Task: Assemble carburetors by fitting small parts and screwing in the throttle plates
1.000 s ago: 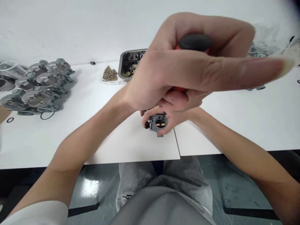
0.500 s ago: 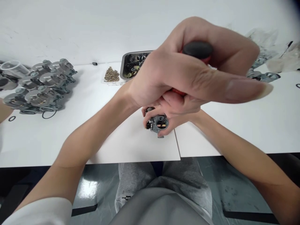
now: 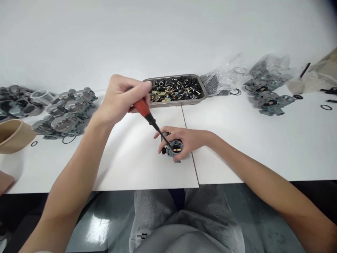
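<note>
My left hand is closed around the red and black handle of a screwdriver. Its dark shaft slants down to the right, and the tip is inside or just in front of the round bore of a carburetor; exactly what it touches is too small to tell. A brass-coloured strip shows across that bore. My right hand grips the carburetor from behind and the right, fingers curled over its top and thumb at its lower side, holding it on the white table.
A metal tray of mixed screws and small parts stands behind my hands. Several carburetors are grouped at left, near a beige container. More carburetors, plastic wrap and black rings lie at right. Part of another person's hand shows at left.
My left hand has swung down and left, away from close to the camera, bringing the screwdriver into full view. My right hand still holds the carburetor at nearly the same spot.
</note>
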`<act>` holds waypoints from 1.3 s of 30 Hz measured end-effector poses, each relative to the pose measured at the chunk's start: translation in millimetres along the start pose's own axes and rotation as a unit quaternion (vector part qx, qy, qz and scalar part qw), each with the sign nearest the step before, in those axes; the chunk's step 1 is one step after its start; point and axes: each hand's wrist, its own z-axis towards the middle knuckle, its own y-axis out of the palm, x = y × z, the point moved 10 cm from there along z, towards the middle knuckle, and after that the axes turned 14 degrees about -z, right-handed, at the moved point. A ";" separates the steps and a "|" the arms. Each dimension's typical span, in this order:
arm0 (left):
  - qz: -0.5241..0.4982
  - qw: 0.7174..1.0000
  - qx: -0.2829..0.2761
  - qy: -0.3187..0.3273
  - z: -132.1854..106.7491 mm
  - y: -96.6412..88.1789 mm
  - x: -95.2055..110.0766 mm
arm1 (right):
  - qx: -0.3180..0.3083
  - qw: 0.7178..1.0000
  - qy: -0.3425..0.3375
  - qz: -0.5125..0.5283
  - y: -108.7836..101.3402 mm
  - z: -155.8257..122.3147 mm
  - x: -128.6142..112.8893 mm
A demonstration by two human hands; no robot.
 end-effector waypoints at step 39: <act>-0.196 0.928 0.238 -0.210 -61.3 -69.8 -168.0 | 0.337 0.829 0.295 -0.335 -121.1 -185.4 10.9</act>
